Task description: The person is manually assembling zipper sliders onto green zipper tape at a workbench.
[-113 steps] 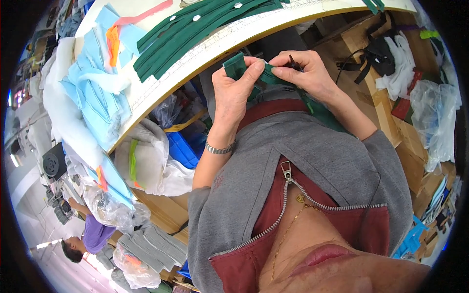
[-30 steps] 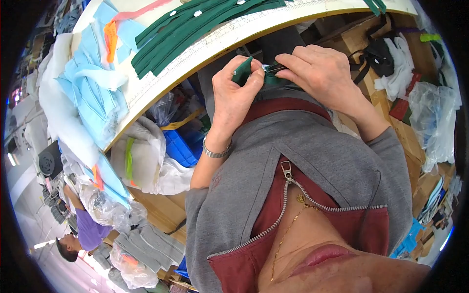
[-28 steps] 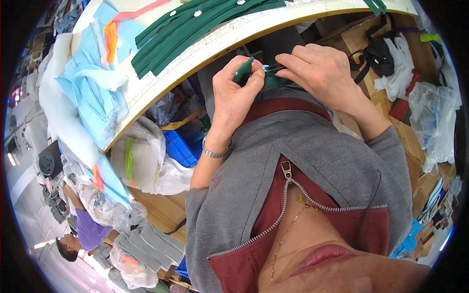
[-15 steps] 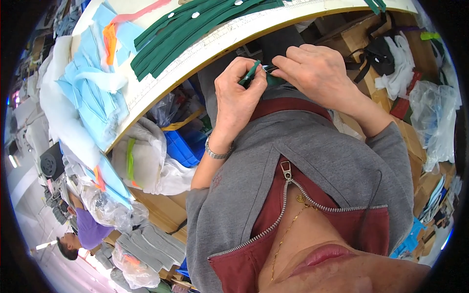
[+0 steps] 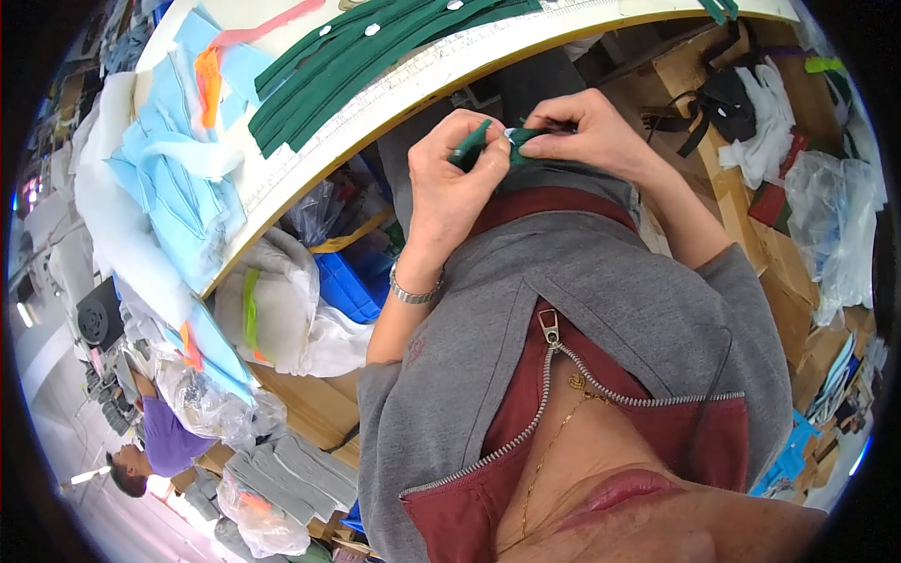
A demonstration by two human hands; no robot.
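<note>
In front of my waist, just off the table edge, a small piece of dark green fabric [image 5: 522,150] is stretched between both hands. My left hand [image 5: 454,178] is closed on it, with one end sticking up beyond the fingers. From the other side my right hand [image 5: 593,137] pinches it between thumb and fingers. A small whitish spot shows on the fabric between the fingertips. Something slim and dark [image 5: 561,126] lies under the right fingers; mostly covered, its kind cannot be made out. Similar green fabric strips [image 5: 361,61] with round white spots lie on the table.
The white table [image 5: 282,178] has a ruler scale along its curved edge. Light blue fabric pieces [image 5: 178,178] and white wadding [image 5: 117,216] lie at left. Below are a blue bin [image 5: 349,289] and cardboard [image 5: 305,403]. Plastic bags [image 5: 831,225] hang right. Another person [image 5: 174,436] is far left.
My right hand has turned, and its fingers now pinch the green fabric closer to the left hand. The left hand has shifted slightly left, still holding the fabric.
</note>
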